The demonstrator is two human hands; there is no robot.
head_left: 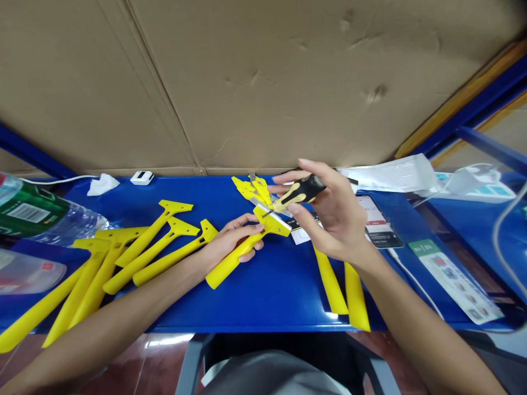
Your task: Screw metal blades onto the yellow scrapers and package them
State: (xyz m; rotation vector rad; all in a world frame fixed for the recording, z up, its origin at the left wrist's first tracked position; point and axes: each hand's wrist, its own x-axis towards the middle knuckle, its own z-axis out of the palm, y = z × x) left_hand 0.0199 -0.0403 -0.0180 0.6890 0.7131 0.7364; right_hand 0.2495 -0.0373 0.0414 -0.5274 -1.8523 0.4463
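Left hand (230,239) wrapped round one scraper (234,264) above the desk's (263,307) middle, right hand (340,219) half curled, gripping one screwdriver (302,192), six more scrapers (142,258) toward the left edge, two handles (330,282) by the near edge, one phone (375,216) toward the right.

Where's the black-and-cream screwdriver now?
Head view, right of centre: the black-and-cream screwdriver is in the right hand, tip at the head of the yellow plastic scraper in the left hand.
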